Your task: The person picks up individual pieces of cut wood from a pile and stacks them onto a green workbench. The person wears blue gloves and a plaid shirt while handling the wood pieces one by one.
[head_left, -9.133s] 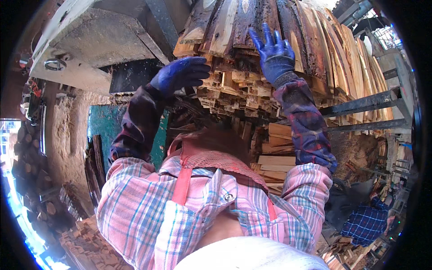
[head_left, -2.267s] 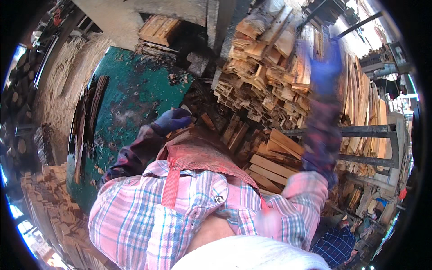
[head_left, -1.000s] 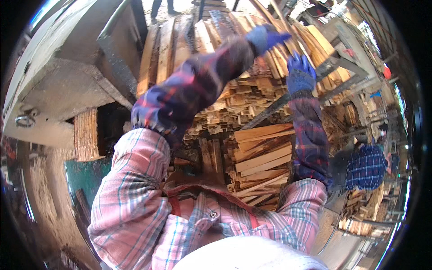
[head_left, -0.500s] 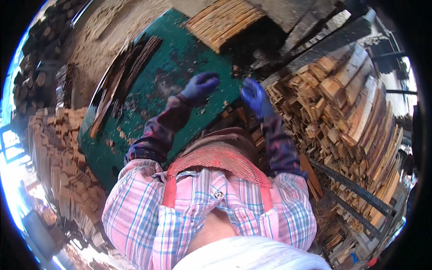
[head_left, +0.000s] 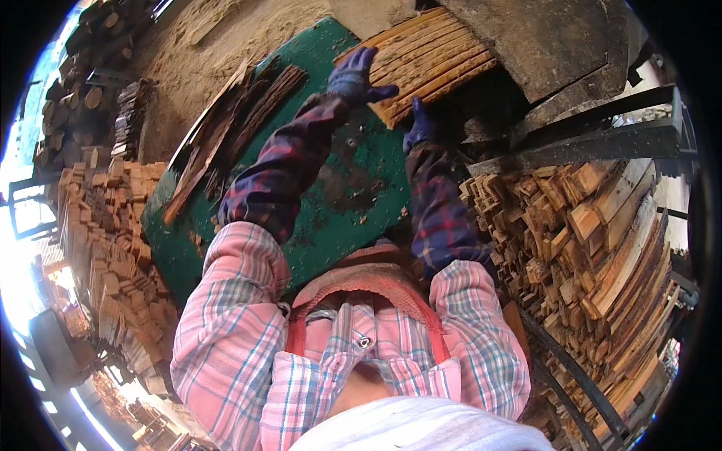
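Note:
A row of sawn wooden boards (head_left: pixel 432 56), pressed side by side, lies at the far edge of the green tabletop (head_left: pixel 301 244). My gloved left hand (head_left: pixel 355 79) is at the near left end of these boards, fingers spread and thumb pointing right. Close to their near corner is my gloved right hand (head_left: pixel 420 129), its thumb or a finger pointing up; the rest of its fingers are hidden in shadow. Both arms reach forward over the green surface. Whether either hand touches the boards is hard to tell.
Dark bark strips (head_left: pixel 241 124) lie on the table's left side. Stacked wood pieces (head_left: pixel 113 255) stand to the left, and a large pile of split wood (head_left: pixel 571 240) fills the right. A metal beam (head_left: pixel 594 143) crosses above that pile. Sawdust (head_left: pixel 199 64) covers the ground beyond.
Both hands have moved forward, away from my body, to the boards. My left hand's fingers, curled before, are now spread. The view has shifted, so the boards appear lower and larger.

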Motion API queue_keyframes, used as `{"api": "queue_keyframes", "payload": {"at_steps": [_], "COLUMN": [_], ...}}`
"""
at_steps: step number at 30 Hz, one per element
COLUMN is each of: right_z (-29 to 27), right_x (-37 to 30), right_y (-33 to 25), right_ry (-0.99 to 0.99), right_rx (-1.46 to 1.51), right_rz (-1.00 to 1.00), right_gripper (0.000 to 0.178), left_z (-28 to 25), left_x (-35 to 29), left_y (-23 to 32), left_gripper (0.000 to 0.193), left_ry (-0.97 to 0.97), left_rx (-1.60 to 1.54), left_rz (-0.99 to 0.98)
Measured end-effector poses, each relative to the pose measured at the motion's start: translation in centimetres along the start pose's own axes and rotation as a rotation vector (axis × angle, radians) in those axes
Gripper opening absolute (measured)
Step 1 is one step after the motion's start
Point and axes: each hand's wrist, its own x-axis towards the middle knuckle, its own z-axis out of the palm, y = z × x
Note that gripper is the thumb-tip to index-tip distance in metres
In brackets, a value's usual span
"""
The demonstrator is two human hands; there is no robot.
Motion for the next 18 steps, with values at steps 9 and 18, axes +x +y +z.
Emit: {"api": "queue_keyframes", "payload": {"at_steps": [9,18], "right_z": [0.2,0.3], "right_x": [-4.5,-8.4], "right_y": [1.3,0.1], "right_ry": [0.158,-0.014], "right_rx": [0.100,0.173], "right_rz": [-0.288,-0.193], "right_gripper": [0.082,0.081], "left_z": [5.0,6.7], "left_x": [7.0,2.7], "left_y": [-10.6,-10.9], "left_gripper": [0.066,0.058], "left_ry": [-0.521,-0.541], "left_rx": [-0.380,-0.962], "left_rz": [-0.550,-0.562]}}
